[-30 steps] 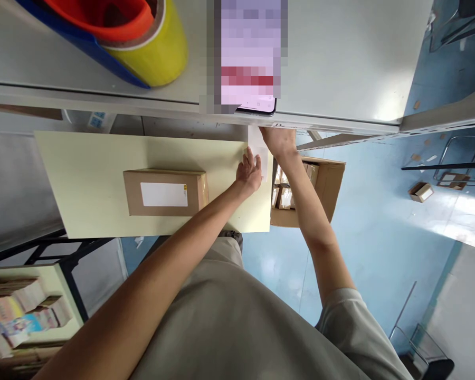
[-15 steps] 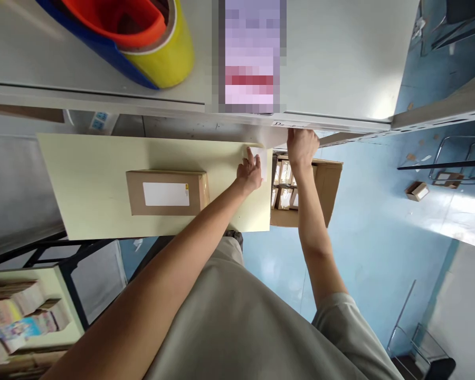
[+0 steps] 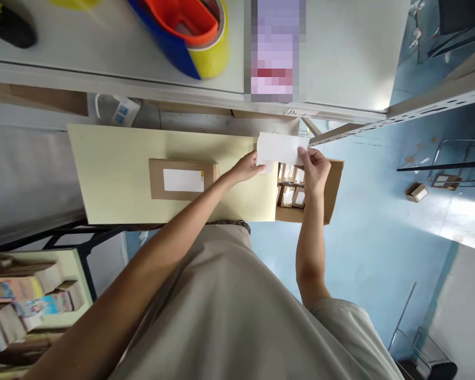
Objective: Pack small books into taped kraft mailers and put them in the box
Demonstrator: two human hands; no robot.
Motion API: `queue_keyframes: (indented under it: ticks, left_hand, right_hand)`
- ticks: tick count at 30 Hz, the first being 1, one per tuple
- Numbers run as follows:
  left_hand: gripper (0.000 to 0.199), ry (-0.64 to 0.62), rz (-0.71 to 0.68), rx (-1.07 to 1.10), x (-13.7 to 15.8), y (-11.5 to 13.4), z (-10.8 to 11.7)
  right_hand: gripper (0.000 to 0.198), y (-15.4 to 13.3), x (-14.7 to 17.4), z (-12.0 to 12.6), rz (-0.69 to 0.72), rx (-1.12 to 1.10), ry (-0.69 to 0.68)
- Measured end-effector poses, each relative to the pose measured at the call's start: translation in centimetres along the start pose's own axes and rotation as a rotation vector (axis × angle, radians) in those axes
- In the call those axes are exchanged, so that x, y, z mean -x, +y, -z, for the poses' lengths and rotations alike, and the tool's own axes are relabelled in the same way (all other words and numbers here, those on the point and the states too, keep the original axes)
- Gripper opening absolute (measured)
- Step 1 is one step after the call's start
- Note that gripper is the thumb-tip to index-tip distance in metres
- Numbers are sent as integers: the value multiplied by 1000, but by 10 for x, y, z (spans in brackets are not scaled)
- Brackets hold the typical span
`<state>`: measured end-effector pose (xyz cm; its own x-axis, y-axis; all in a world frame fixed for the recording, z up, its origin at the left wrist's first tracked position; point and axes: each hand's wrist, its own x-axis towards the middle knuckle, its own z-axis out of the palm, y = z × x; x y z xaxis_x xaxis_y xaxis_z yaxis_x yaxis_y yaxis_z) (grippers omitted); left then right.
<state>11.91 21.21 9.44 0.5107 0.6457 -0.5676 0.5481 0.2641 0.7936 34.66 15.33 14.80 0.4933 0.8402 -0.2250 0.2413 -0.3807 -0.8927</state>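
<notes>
A blank white paper sheet [image 3: 279,146] is held up over the right end of the pale yellow board [image 3: 114,142]. My right hand [image 3: 315,166] pinches its right end, thumb on the front. At the sheet's left edge is my left hand [image 3: 243,168], its thumb apart from the fingers; the fingertips meet the edge, and any grip is hidden. Below the sheet, another white piece of paper [image 3: 268,167] shows in part by the left thumb. A closed brown cardboard box [image 3: 156,179] with a white label lies on the board, left of my left hand.
Beneath my right hand stands an open carton [image 3: 334,184] holding several small labelled boxes. A grey shelf [image 3: 340,63] overhangs the board and carries a yellow tape roll [image 3: 216,63] with red and blue parts. Stacked books [image 3: 35,295] fill a rack at lower left.
My right hand has come down from the shelf's underside and now holds the white sheet. My left hand has lifted off the paper on the board and turned to the sheet's edge.
</notes>
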Motion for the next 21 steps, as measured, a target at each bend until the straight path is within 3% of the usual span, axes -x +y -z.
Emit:
queue_keyframes:
  ticks: [3,8,13,17,21]
  left_hand:
    - [53,-11,-38,371,70,-16,22]
    - [52,147,-15,460,157,-33,42]
    - [53,235,-28,395,191,-50,54]
    - [44,241,-68,320,214,-62,68]
    - [31,318,-207,193,239,-73,90]
  right_hand:
    - [55,7,37,-11,-122,-121,-76]
    - [56,13,84,-47,-228,-192,-178]
    - [53,5,120,-73,-254,-164,-232]
    - [51,-3,141,-84,-158,-110,-259]
    - [43,-18,160,-96,-32,-129,-258]
